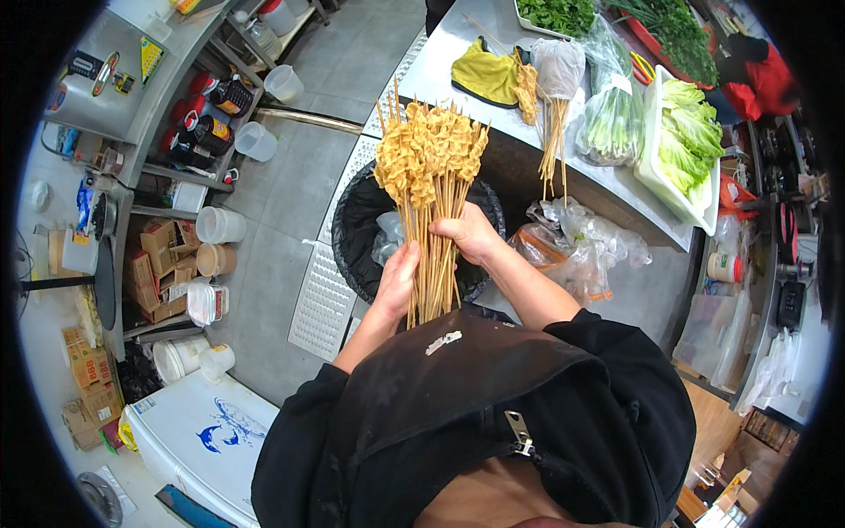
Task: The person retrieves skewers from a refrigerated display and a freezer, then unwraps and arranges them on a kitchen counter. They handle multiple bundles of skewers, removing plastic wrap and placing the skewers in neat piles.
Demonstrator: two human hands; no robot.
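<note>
A thick bundle of wooden skewers threaded with folded yellow tofu-skin-like food (429, 152) is gripped between both my hands. My left hand (399, 277) wraps the bare sticks from the left, lower down. From the right, my right hand (470, 232) closes around them just under the food, its thumb across the sticks. The food ends point away from me, and the lower stick ends reach my dark apron (462, 369). Below the bundle stands a bin lined with a black bag (353, 231), with clear plastic inside it.
On the steel table (455, 30) lie a yellow-green cloth (485, 72), a bagged skewer bundle (558, 66), bagged greens (608, 125) and a white tub of lettuce (650, 175). Plastic bags (581, 237) lie beneath its edge. A white chest freezer (198, 435) stands lower left. Across the table is another person (759, 76).
</note>
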